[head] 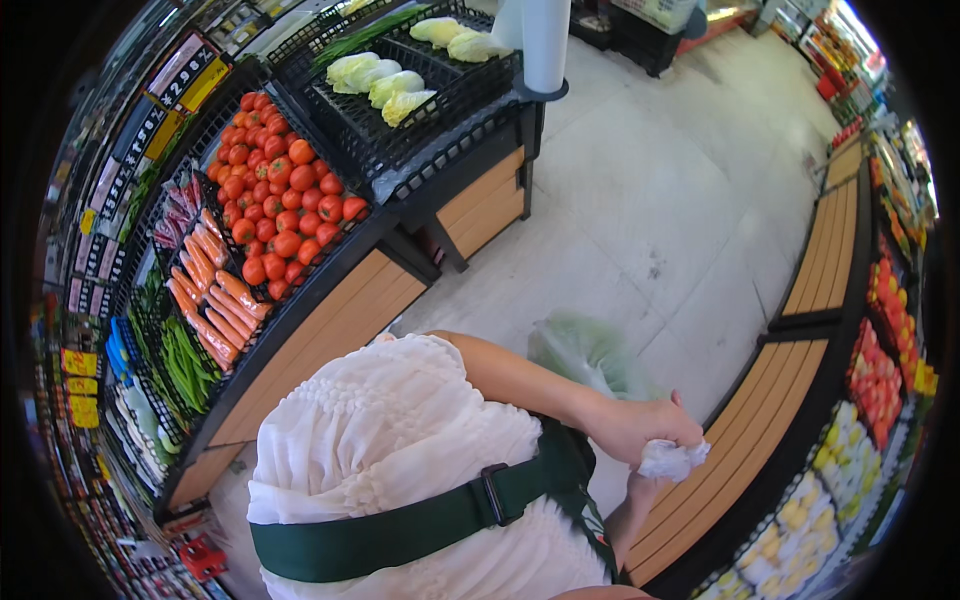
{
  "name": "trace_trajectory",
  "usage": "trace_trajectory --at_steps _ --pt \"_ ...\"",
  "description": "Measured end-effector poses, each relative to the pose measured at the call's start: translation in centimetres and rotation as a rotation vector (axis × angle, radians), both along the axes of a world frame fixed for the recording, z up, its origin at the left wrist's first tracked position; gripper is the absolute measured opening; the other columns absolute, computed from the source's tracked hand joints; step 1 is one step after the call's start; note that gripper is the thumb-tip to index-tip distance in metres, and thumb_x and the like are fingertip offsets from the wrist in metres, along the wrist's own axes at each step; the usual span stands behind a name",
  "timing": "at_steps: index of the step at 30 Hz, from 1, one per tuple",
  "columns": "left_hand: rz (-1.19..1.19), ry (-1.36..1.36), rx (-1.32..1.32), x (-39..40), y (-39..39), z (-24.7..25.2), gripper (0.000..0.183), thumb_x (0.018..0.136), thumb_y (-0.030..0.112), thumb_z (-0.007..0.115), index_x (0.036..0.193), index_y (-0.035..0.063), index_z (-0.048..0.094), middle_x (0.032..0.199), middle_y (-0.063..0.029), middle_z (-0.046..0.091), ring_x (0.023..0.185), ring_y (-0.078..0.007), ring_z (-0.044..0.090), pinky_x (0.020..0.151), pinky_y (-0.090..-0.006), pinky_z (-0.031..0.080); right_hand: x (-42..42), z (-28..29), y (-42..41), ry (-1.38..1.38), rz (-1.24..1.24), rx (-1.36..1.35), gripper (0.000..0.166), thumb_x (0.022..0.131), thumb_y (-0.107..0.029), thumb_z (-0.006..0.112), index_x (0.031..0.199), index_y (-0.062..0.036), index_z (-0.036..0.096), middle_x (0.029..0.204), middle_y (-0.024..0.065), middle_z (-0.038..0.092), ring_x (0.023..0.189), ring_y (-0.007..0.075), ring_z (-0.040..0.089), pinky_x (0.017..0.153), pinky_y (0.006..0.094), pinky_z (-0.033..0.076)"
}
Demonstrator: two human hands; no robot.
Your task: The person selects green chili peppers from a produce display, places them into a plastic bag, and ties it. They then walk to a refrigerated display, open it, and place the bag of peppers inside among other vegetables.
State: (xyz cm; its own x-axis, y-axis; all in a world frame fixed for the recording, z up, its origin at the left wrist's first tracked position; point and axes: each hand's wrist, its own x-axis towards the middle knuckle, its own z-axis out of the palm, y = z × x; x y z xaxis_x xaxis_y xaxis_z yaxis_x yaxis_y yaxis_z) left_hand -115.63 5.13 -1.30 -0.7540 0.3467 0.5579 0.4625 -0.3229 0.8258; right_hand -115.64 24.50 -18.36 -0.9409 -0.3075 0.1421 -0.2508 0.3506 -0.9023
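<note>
My left hand (658, 429) is closed in a fist around the gathered white plastic (673, 459) of a bag. Beyond my left forearm hangs a translucent plastic bag (581, 356) with something green inside, blurred; the link between it and the gathered plastic is hidden behind my hand. Just below the fist, my right hand (643, 486) comes up close to the plastic, its fingers mostly covered. A white sleeve and a dark green apron strap (405, 536) with a buckle cross the foreground.
Tomatoes (289, 199), bagged carrots (217, 296), green peppers (186, 364) and Chinese cabbages (375, 79) lie on the stand at left. A slatted wooden stand (739, 442) with fruit (874, 382) runs along the right. Tiled floor (637, 202) lies between; a white post (546, 45) rises at the top.
</note>
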Motion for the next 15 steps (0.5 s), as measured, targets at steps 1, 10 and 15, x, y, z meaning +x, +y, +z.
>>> trace_trajectory --at_steps 1,10,15 --pt "0.004 0.003 0.004 -1.3 -0.4 0.8 0.012 0.074 0.004 0.061 0.083 -0.0012 0.054 0.085 -0.0111 0.058 0.081 -0.0258 0.056 0.071 -0.0323 0.044 -2.2 2.4 0.5 -0.055 0.113 -0.009 0.047 0.078 -0.026 0.059 0.116 0.0011 0.052 0.122 0.0155 0.051 0.119 0.0314 0.042 0.102 0.0423 0.028" --pt "0.06 0.077 -0.043 -12.9 0.1 7.4 0.025 0.069 0.003 0.069 0.092 0.0043 0.06 0.089 -0.01 0.057 0.082 -0.0223 0.056 0.069 -0.0324 0.045 -21.6 23.2 -3.5 0.127 1.144 -0.264 0.029 0.081 -0.029 0.057 0.093 -0.0036 0.063 0.107 0.0099 0.061 0.102 0.0277 0.055 0.09 0.0431 0.038" --pt "0.147 -0.252 0.164 -16.4 0.5 8.9 0.028 0.078 0.013 0.068 0.103 0.0018 0.058 0.098 -0.0085 0.05 0.088 -0.0171 0.052 0.074 -0.0274 0.043 -31.4 20.1 -4.4 -0.408 1.494 -0.393 0.028 0.084 -0.029 0.057 0.094 -0.0039 0.064 0.098 0.0093 0.063 0.094 0.0268 0.059 0.088 0.0437 0.04"
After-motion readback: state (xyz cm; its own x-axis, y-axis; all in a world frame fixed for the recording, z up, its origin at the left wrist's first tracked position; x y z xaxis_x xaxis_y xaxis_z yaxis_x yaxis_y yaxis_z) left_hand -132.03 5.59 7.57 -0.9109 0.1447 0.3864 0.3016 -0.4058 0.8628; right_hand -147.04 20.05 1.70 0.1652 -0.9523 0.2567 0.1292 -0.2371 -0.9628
